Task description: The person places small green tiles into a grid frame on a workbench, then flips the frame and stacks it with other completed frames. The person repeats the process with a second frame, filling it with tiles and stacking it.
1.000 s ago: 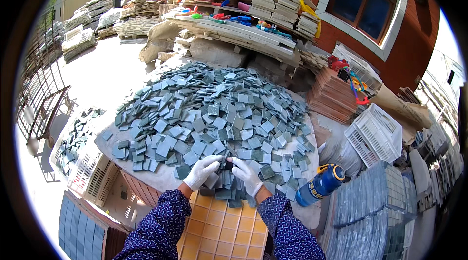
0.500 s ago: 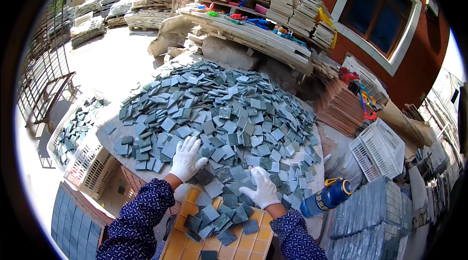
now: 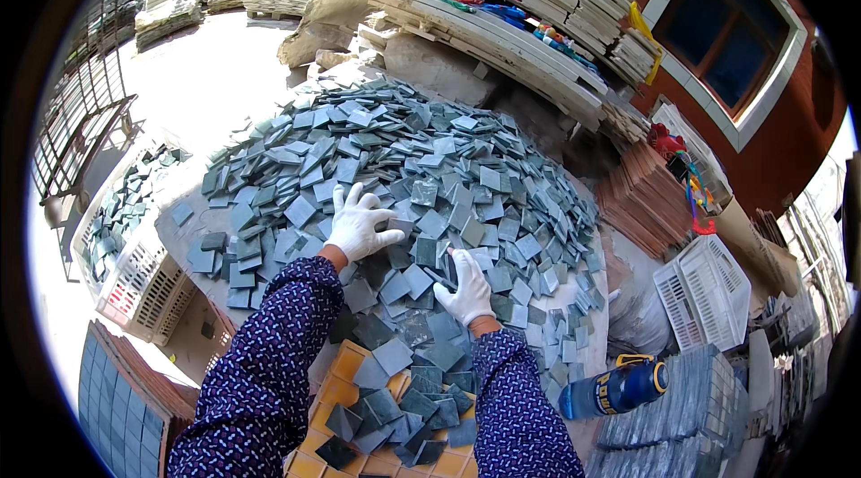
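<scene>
A broad heap of small square grey-green stone tiles (image 3: 359, 142) spreads over the work table. My left hand (image 3: 359, 225), in a white glove, rests on the front of the heap with fingers spread and thumb apart; nothing shows in its grip. Closer to me and to the right, my gloved right hand (image 3: 468, 291) has a dark stone tile (image 3: 440, 279), seen nearly edge-on, between thumb and fingers. Below both hands, a yellow gridded tray (image 3: 325, 388) is partly covered by loose tiles (image 3: 393, 356) lying overlapped and at odd angles.
A blue bottle (image 3: 619, 388) lies at the table's right edge, beside wrapped tile stacks (image 3: 668, 415). White crates stand at left (image 3: 148, 294) and right (image 3: 704, 285). Behind the heap are a stone slab bench (image 3: 484, 43) and reddish tile stacks (image 3: 641, 195).
Both hands have reached farther forward into the heap, and a dark tile is now between my right thumb and fingers. The view has shifted, and more loose tiles lie at the tray's far edge.
</scene>
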Action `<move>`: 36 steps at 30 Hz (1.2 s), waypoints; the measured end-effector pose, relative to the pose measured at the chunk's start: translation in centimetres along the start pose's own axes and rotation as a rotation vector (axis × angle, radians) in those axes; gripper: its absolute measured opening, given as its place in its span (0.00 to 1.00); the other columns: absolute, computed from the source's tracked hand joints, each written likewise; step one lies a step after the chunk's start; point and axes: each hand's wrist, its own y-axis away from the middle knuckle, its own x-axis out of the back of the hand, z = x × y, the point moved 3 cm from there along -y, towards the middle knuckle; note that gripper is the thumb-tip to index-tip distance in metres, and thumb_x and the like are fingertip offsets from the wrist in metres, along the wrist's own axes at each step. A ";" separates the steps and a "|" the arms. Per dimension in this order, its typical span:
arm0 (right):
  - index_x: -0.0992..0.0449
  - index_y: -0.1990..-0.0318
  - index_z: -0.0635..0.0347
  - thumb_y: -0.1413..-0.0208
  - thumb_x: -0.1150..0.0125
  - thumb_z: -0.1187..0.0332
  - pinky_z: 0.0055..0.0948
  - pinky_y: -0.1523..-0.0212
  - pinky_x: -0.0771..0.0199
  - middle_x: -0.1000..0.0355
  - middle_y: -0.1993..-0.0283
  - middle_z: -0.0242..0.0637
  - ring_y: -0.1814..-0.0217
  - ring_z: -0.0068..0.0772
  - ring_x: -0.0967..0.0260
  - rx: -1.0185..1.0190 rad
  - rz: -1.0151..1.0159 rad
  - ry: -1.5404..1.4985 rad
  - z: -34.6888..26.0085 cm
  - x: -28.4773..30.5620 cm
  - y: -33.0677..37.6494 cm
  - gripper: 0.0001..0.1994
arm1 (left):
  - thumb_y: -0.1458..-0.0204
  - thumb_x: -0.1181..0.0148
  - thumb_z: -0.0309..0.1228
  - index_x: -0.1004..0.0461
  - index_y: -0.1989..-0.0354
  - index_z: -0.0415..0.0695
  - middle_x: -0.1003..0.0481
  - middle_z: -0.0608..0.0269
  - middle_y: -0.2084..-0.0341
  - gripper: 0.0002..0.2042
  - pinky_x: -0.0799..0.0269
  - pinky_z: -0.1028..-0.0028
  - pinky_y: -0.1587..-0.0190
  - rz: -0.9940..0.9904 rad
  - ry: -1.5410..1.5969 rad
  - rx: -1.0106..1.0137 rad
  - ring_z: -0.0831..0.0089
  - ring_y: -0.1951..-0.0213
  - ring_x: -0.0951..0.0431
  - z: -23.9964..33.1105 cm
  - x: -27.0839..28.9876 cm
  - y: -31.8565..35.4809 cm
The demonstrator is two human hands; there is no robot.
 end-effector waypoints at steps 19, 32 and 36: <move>0.33 0.38 0.54 0.50 0.35 0.58 0.36 0.38 0.38 0.35 0.39 0.48 0.36 0.44 0.37 0.037 -0.622 -0.370 -10.3 9.6 9.1 0.30 | 0.48 0.38 0.41 0.22 0.62 0.43 0.23 0.52 0.67 0.14 0.29 0.67 0.57 -0.457 0.814 -0.396 0.59 0.62 0.23 10.8 5.9 17.9; 0.21 0.51 0.47 0.53 0.36 0.45 0.41 0.40 0.38 0.32 0.43 0.41 0.40 0.45 0.37 -0.111 -0.228 0.044 -7.4 4.8 10.7 0.24 | 0.44 0.50 0.54 0.29 0.44 0.51 0.31 0.56 0.44 0.25 0.51 0.47 0.39 -0.251 0.354 -0.168 0.50 0.38 0.40 9.9 1.0 16.4; 0.21 0.57 0.52 0.59 0.30 0.58 0.39 0.42 0.36 0.28 0.49 0.37 0.44 0.45 0.35 0.021 -0.271 -0.060 -12.4 9.2 12.9 0.20 | 0.48 0.41 0.47 0.28 0.46 0.46 0.29 0.55 0.50 0.24 0.44 0.61 0.40 -0.276 0.720 -0.291 0.54 0.44 0.34 11.5 4.2 20.8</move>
